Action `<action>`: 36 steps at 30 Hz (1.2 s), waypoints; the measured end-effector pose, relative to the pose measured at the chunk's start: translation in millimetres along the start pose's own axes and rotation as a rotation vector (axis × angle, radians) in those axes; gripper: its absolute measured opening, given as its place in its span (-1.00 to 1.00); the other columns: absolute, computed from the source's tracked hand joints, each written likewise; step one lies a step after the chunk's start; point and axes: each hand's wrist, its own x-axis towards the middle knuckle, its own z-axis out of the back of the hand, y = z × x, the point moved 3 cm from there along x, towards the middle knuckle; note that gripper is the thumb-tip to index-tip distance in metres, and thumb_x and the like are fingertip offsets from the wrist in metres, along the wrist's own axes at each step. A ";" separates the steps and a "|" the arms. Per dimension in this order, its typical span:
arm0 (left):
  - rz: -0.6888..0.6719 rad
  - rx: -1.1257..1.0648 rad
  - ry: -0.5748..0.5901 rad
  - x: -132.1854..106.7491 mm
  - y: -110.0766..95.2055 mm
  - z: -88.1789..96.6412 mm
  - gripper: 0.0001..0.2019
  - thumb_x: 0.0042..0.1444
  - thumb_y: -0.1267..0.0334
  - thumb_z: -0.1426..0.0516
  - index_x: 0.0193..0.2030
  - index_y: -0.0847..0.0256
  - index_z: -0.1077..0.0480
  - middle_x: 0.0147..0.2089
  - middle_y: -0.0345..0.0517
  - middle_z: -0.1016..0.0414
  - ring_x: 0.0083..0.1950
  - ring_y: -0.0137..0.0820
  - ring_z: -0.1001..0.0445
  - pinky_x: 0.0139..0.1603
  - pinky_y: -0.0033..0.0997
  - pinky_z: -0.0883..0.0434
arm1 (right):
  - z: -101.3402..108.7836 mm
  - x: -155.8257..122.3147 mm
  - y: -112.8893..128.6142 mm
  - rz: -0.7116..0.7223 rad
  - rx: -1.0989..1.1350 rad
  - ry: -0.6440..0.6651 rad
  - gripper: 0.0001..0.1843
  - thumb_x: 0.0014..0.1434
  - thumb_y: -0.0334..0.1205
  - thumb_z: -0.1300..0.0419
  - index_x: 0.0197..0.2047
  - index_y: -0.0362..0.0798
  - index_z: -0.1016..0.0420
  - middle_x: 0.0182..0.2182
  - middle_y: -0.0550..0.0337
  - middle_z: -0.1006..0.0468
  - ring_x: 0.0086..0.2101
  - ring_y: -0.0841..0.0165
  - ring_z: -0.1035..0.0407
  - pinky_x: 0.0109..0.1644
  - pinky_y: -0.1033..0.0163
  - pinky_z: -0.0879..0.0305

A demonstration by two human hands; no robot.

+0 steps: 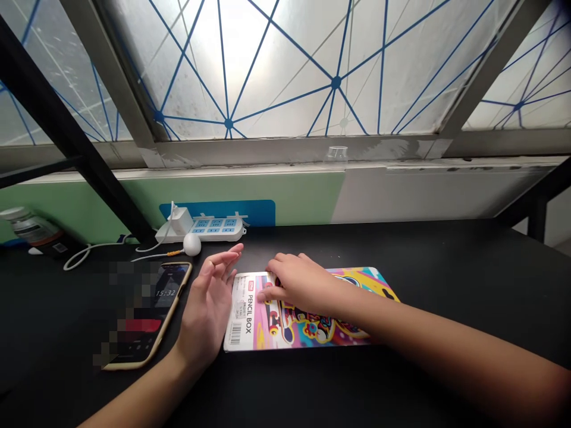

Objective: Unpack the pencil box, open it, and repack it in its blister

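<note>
Pencil box [294,333] lies flat on the black table [446,267], label end to the left. Right hand [301,284] rests palm-down on its lid, fingers slightly apart and not gripping; looks like it pins the box down. Left hand [207,309] stands edge-on just beside the label end, fingers straight and loosely together, holding nothing, probably as a stop. Phone [149,315] is just left of it, screen lit. Power strip [214,227] sits at the back wall, with 1 plug in. Frosted window [285,65] above is crossed with blue lines.
</note>
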 end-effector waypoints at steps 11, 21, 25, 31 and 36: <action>0.345 0.223 -0.287 3.1 13.5 11.1 -0.54 0.09 0.57 -0.09 0.09 0.07 -0.38 0.29 -0.03 -0.49 0.37 -0.18 -0.38 0.23 -0.14 -0.41 | 12.9 -90.9 -123.1 -0.317 0.212 -0.232 -0.46 0.31 0.27 -0.09 0.05 0.01 -0.52 -0.02 0.02 -0.64 -0.09 0.12 -0.54 -0.08 0.09 -0.44; 0.375 0.214 -0.312 9.8 15.3 12.0 -0.52 0.21 0.52 -0.21 0.19 0.00 -0.28 0.21 0.07 -0.57 0.11 -0.11 -0.64 -0.25 -0.25 -0.67 | 2.0 -96.7 -118.4 -0.270 0.290 -0.147 -0.56 0.30 0.23 -0.13 -0.29 0.01 -0.46 -0.41 0.17 -0.58 -0.43 0.28 -0.39 -0.42 0.22 -0.19; 0.391 0.233 -0.311 10.6 14.6 12.6 -0.55 0.21 0.45 -0.24 0.18 0.00 -0.33 0.21 0.05 -0.57 -0.10 -0.14 -0.71 -0.34 -0.22 -0.67 | 3.8 -99.8 -121.1 -0.262 0.245 -0.218 -0.53 0.27 0.28 -0.16 -0.29 0.00 -0.42 -0.40 0.17 -0.54 -0.41 0.28 -0.37 -0.38 0.22 -0.20; 0.313 0.213 -0.263 7.9 5.5 11.3 -0.84 0.31 0.24 -0.18 0.00 0.10 -0.51 0.07 -0.02 -0.63 -0.08 -0.26 -0.68 -0.28 -0.46 -0.64 | 20.1 -112.3 -113.5 -0.076 0.081 -0.617 -0.56 0.23 0.25 -0.25 -0.31 0.03 -0.38 -0.42 0.18 -0.46 -0.42 0.28 -0.31 -0.33 0.18 -0.26; 0.228 0.149 -0.250 5.6 -6.4 5.7 -0.79 0.36 0.13 -0.14 -0.03 0.13 -0.55 0.16 -0.03 -0.59 0.11 -0.23 -0.59 -0.10 -0.46 -0.63 | 23.4 -124.5 -101.8 0.070 0.012 -0.814 -0.67 0.24 0.10 -0.32 -0.30 0.06 -0.38 -0.40 0.17 -0.49 -0.41 0.29 -0.37 -0.31 0.16 -0.36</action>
